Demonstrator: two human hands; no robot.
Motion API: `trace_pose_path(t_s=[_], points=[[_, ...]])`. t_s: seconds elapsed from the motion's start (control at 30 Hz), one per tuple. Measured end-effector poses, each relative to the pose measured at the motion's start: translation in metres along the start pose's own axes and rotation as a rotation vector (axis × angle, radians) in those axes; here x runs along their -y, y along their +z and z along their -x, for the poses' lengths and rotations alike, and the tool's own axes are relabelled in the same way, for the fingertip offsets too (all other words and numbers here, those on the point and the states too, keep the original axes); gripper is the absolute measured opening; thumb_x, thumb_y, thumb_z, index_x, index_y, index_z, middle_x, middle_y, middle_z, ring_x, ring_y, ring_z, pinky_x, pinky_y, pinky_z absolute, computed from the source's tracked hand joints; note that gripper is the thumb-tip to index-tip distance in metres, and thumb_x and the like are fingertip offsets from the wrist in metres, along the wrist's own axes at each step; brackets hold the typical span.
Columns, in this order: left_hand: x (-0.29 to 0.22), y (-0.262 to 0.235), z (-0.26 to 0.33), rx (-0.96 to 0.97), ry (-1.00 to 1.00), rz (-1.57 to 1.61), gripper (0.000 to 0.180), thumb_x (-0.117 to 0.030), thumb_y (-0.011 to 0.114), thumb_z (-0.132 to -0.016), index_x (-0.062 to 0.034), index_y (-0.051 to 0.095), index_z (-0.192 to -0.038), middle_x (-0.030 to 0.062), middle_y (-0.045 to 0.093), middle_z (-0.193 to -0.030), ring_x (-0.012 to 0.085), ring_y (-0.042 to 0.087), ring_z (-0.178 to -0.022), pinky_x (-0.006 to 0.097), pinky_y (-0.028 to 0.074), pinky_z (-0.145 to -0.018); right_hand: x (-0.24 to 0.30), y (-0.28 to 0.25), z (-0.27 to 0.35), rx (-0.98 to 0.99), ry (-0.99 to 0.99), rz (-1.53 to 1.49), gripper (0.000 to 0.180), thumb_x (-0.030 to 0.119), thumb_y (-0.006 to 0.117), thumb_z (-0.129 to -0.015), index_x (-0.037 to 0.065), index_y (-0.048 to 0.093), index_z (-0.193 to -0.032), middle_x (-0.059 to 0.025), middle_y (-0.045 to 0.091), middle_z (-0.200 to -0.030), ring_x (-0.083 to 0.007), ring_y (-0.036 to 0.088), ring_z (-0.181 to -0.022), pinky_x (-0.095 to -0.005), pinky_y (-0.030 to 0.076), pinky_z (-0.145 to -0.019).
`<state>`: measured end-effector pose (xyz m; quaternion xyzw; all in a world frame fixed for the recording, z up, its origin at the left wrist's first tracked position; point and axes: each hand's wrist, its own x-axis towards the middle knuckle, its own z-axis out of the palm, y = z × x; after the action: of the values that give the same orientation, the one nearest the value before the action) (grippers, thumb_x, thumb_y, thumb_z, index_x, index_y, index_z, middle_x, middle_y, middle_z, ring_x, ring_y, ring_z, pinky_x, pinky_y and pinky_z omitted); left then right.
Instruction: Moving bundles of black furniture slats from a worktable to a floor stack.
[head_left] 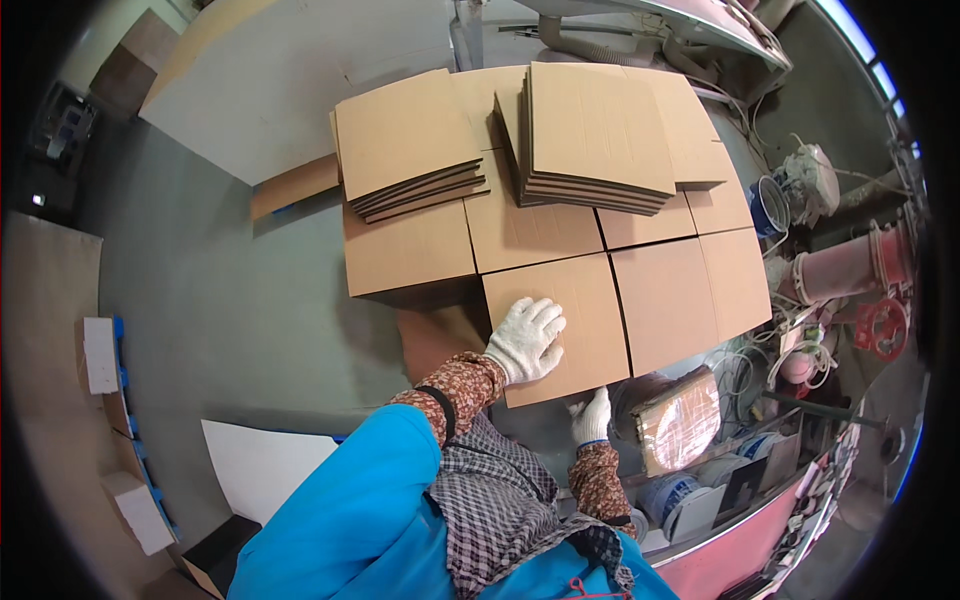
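My left hand [528, 341], in a white knit glove, lies flat with fingers spread on the near brown cardboard piece [565, 300]. This piece sits at the front of a wide block of brown cardboard stacks. My right hand [592, 418], gloved too, is just below the front edge of the same piece. Its thumb stands apart from the fingers, whose tips are at the edge and partly hidden. On top of the block lie a left pile of flat cardboard sheets [405, 130] and a thicker right pile of sheets [600, 125], its left side uneven.
To the right of the block are a blue bucket [768, 208], a pink pipe [840, 268] with a red handwheel [882, 328], and loose cables. A plastic-wrapped bundle [680, 420] is beside my right hand. A large pale board [290, 85] stands at the back left.
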<state>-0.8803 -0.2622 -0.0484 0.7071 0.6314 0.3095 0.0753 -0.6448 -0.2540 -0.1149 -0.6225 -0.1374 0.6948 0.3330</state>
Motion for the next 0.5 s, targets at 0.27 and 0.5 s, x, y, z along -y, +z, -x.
trace_pose_path(t_s=[0.27,0.5], points=[[-0.004,0.002,0.005,-0.062,-0.078,-0.019,0.045,-0.03,0.065,-0.08,-0.0011,0.064,-0.114,0.0166,0.06,-0.127,0.0338,0.052,-0.125,0.05,0.036,-0.109,0.044,0.006,0.036,0.344,0.202,0.627,0.028,0.026,0.05,-0.101,0.005,0.062,-0.115,-0.0076,0.069,-0.101,-0.0196,0.067,-0.084,-0.0349,0.056,-0.069],[-0.008,0.006,-0.013,-0.181,-0.162,-0.131,0.033,-0.034,0.065,-0.075,-0.0069,0.063,-0.093,0.0108,0.058,-0.1,0.0273,0.054,-0.1,0.044,0.042,-0.091,0.115,0.014,0.049,0.758,-0.233,1.282,0.029,0.014,0.057,-0.099,-0.009,0.066,-0.114,-0.0086,0.07,-0.091,-0.0178,0.065,-0.082,-0.0303,0.053,-0.078]])
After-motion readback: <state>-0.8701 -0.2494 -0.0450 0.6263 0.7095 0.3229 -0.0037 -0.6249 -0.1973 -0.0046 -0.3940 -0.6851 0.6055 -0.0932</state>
